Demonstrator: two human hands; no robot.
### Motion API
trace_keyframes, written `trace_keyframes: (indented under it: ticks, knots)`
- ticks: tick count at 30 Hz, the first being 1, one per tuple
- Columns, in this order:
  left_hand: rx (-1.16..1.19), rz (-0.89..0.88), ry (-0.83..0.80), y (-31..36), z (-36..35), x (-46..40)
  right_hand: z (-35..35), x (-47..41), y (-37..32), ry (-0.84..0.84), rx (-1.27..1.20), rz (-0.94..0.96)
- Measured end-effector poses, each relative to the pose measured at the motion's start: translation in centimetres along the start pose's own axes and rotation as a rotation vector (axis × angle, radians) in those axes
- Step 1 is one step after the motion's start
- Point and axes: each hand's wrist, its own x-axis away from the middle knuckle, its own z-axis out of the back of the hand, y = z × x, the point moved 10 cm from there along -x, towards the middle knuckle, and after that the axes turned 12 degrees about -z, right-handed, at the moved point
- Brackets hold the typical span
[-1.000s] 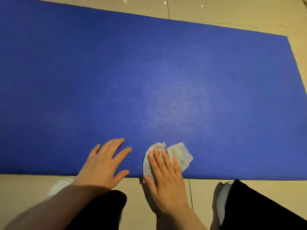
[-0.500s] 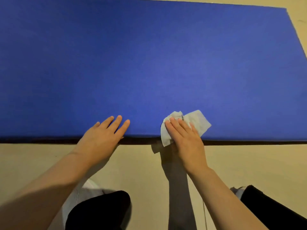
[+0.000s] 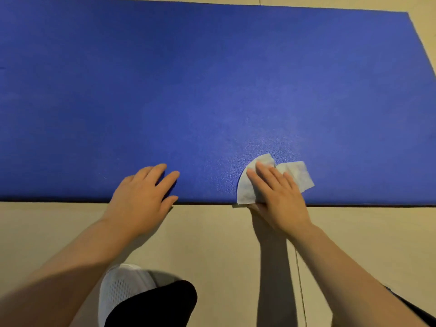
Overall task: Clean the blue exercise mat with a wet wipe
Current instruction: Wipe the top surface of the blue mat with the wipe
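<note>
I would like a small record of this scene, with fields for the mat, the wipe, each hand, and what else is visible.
mat: blue exercise mat, lying flat on a beige floor
wipe: white wet wipe, crumpled, on the mat at its near edge
right hand: right hand presses the wipe with flat, straight fingers
left hand: left hand rests flat on the mat's near edge, holding nothing
other: white mesh shoe and black trouser leg at the bottom

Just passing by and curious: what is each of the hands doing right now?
Left hand: open, fingers flat on the blue mat, holding nothing.
Right hand: open, straight fingers pressing the wet wipe onto the mat.
</note>
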Motion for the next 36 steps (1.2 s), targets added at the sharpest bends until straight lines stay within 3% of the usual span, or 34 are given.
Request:
trace_keyframes:
  ticks: [3,7,12,15,18,21,24,27,31,34,36]
  knots:
    - [0.057,0.045,-0.128,0.1,-2.1,0.1,0.3,-0.5,-0.7,-0.005,0.139,0.107]
    - [0.041,-0.023,-0.135,2.0,-1.8,-0.4,2.5,-0.1,-2.5,0.051,0.193,0.185]
    - [-0.006,-0.109,-0.204,2.5,-1.7,-0.3,3.2,1.9,-5.4,0.115,0.094,0.213]
    - [-0.014,-0.160,-0.125,2.7,-1.7,3.7,1.5,4.3,-8.0,0.097,0.001,0.197]
    - [-0.019,-0.194,-0.050,2.7,-1.8,7.1,-0.1,7.5,-9.6,0.045,-0.109,0.110]
    - [0.057,-0.094,-0.193,1.8,-4.2,8.8,-2.3,10.6,-9.1,-0.061,-0.205,0.022]
    - [0.145,0.002,-0.211,1.0,-4.6,8.4,-2.9,11.3,-7.7,-0.102,-0.254,-0.024]
    - [0.132,0.061,-0.168,0.3,-3.1,7.0,-2.3,11.4,-1.0,-0.067,-0.250,-0.286]
    - [0.241,0.192,-0.337,0.1,-6.0,6.4,-2.2,13.4,6.1,-0.062,-0.139,-0.614]
    - [0.264,0.229,-0.410,0.5,-6.5,6.1,-2.6,12.5,2.6,-0.054,-0.214,-0.676]
    - [0.223,0.228,-0.489,0.8,-6.1,5.9,-2.9,11.5,-2.6,-0.074,-0.275,-0.533]
